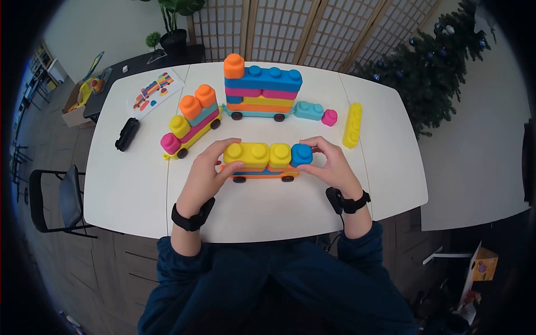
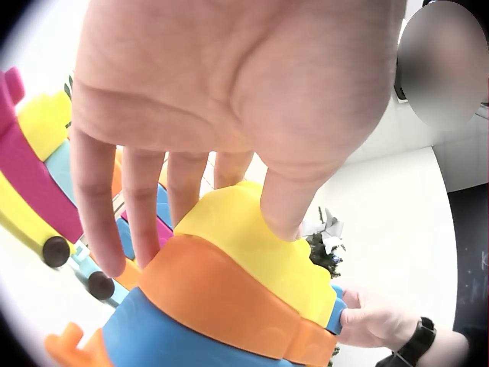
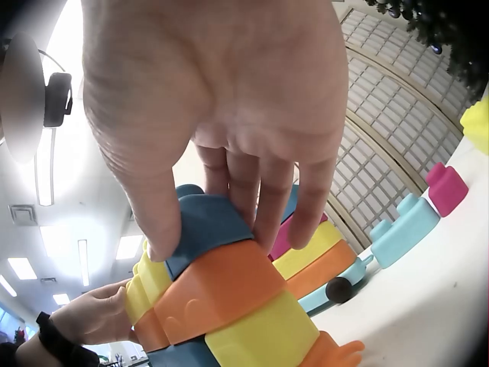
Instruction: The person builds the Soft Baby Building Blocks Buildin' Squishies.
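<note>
A toy wagon of building blocks stands in front of me on an orange wheeled base. Along its top run a longer yellow block, a small yellow block and a blue block. My left hand holds the longer yellow block at its left end, thumb at the near side and fingers at the far side. At the other end, my right hand pinches the blue block between thumb and fingers. In the right wrist view this blue block sits directly on an orange block.
Behind stands a taller wagon with a blue top block; a second wagon with a yellow base is at the left. Teal, pink and long yellow blocks lie right. A black case and picture sheet lie left.
</note>
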A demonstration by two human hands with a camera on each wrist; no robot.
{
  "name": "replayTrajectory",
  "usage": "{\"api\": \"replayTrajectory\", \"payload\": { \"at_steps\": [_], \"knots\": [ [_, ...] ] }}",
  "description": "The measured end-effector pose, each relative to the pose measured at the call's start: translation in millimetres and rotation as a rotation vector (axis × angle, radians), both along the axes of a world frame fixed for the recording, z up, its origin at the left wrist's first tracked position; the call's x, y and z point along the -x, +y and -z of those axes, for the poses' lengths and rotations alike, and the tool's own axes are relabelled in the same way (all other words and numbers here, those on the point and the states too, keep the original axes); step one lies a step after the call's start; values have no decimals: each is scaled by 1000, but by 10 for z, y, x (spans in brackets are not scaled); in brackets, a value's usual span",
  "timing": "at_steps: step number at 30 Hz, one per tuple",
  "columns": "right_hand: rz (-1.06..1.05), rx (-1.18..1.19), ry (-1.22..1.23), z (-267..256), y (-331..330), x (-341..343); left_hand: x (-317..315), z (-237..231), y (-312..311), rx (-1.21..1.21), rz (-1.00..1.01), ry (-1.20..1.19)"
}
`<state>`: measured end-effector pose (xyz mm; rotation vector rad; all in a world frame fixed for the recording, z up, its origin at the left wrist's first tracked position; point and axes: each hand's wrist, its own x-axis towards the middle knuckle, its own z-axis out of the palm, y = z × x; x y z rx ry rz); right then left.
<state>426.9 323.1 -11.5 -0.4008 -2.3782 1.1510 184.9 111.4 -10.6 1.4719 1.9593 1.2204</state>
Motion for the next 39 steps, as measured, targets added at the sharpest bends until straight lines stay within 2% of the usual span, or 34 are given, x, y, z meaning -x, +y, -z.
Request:
{"api": "replayTrajectory", "payload": {
  "at_steps": [5, 7, 11, 14, 16, 26, 30, 32, 33, 35, 36, 38, 39],
  "knots": [
    [14, 27, -25, 43, -5, -15, -11, 17, 6, 7, 1, -22],
    [18, 35, -25, 53, -14, -17, -21, 48, 9, -108, -15, 14],
    [38, 17, 14, 54, -55, 7, -13, 62, -1, -117, -19, 29],
    [31, 16, 14, 76, -47, 4, -10, 54, -4, -110, -20, 27],
    [30, 18, 9, 79, -40, -1, -3, 32, -9, -8, 0, -10],
    [39, 29, 8, 119, -51, -9, -19, 31, -6, 0, -10, -4],
    [26, -39, -81, 10, 51, -85, -25, 74, 16, -109, -25, 21],
    [194, 44, -58, 47, 246, -196, -29, 76, 14, -118, -28, 43],
    [195, 42, -58, 60, 365, -257, -27, 73, 13, -114, -26, 33],
    [569, -197, -208, 99, 631, -390, -20, 55, 6, -111, -24, 24],
    [569, -199, -207, 138, 763, -461, -13, 31, -2, -52, -16, -3],
    [863, -365, -486, 224, 983, -561, -8, 16, -4, 5, -8, -30],
    [864, -367, -486, 236, 1027, -546, -10, 17, -2, 3, -7, -29]
  ]
}}
